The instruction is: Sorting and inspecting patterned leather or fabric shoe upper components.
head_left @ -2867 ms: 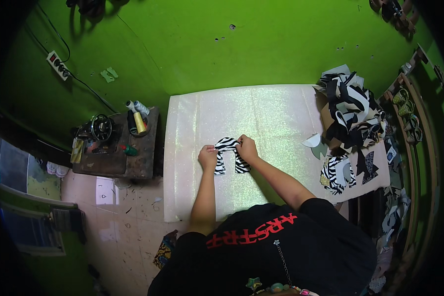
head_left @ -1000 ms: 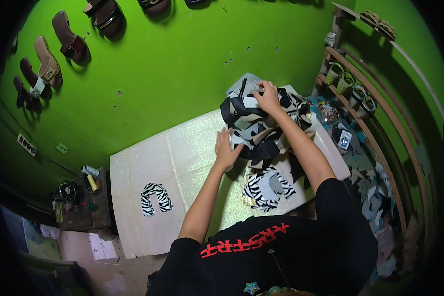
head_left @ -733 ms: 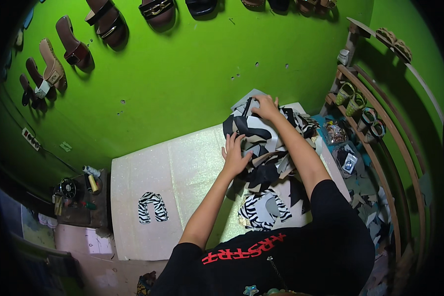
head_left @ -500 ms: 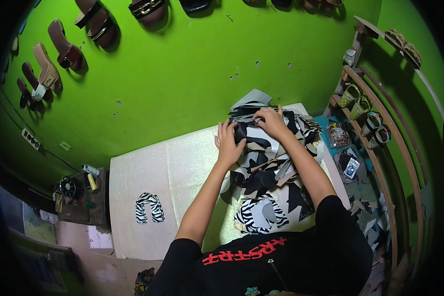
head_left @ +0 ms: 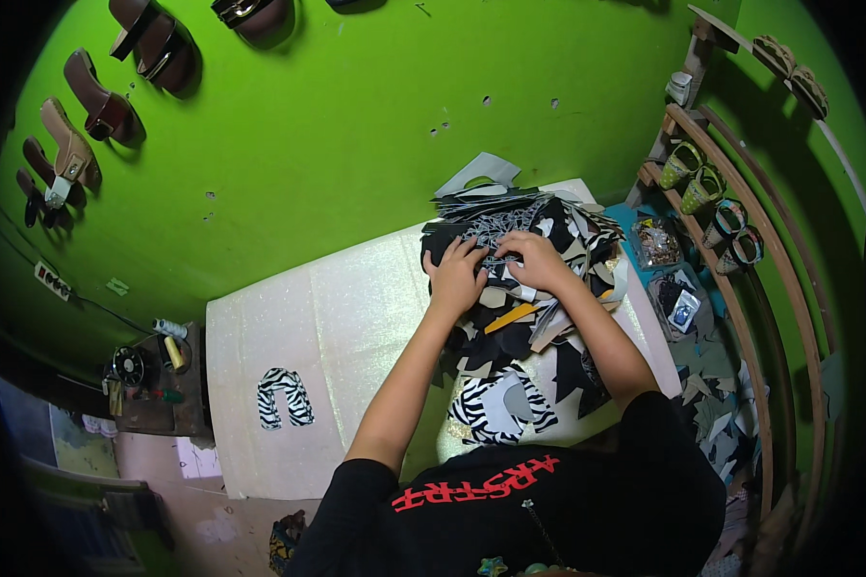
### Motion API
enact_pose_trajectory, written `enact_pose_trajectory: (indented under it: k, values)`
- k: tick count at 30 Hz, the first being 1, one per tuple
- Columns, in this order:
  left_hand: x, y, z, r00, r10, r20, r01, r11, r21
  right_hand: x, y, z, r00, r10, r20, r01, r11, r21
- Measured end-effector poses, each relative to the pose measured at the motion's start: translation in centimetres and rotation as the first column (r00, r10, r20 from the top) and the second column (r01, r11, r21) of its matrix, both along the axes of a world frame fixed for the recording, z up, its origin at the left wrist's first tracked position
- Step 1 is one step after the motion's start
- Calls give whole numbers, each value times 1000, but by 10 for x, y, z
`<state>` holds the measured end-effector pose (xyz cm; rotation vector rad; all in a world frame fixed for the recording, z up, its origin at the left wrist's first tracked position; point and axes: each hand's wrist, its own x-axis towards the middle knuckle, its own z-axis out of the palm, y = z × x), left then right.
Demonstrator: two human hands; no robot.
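Note:
Both of my hands are in a heap of cut leather and fabric scraps (head_left: 520, 344) on a pale shiny sheet. My left hand (head_left: 457, 277) rests on the heap's left side, fingers spread over black pieces (head_left: 441, 237). Close to its right, my right hand (head_left: 535, 262) has bent fingers set apart, their tips among a tangle of thin grey strips (head_left: 510, 223). A mustard-yellow piece (head_left: 510, 318) lies just below my hands. Nearer to me are zebra-print pieces (head_left: 473, 404) with a grey one (head_left: 520, 402) on top.
A zebra-print U-shaped piece (head_left: 286, 396) lies alone on the pale sheet (head_left: 356, 288), left. On the right stand a wooden rack (head_left: 731, 327) with sandals (head_left: 700, 188), a clear container of small parts (head_left: 656, 240) and more scraps (head_left: 710, 394). Sandals (head_left: 106, 101) hang on the green wall.
The grey strips and the yellow piece have come into sight in the heap. Both hands sit slightly lower, and the right hand no longer pinches at the dark pieces. The view has shifted a little.

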<state>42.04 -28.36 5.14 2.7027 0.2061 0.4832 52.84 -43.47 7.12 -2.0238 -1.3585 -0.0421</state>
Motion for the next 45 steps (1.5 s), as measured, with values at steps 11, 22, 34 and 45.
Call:
enact_pose_trajectory:
  k: [11,22,34,45]
  values:
    - [-8,-5,0,1000,5,-4,-4,1000,21,55,25,25,944,-300,136,280,948,149]
    - [-8,-1,-7,1000,1,-2,-1,1000,20,141,59,22,865,-298,-404,123,906,-404]
    - [-14,-2,-9,999,10,36,-11,1000,24,178,114,-20,938,-347,27,330,864,-381]
    - [-10,-3,-8,999,1,35,-2,1000,4,173,121,-24,944,-117,-309,-51,873,-486]
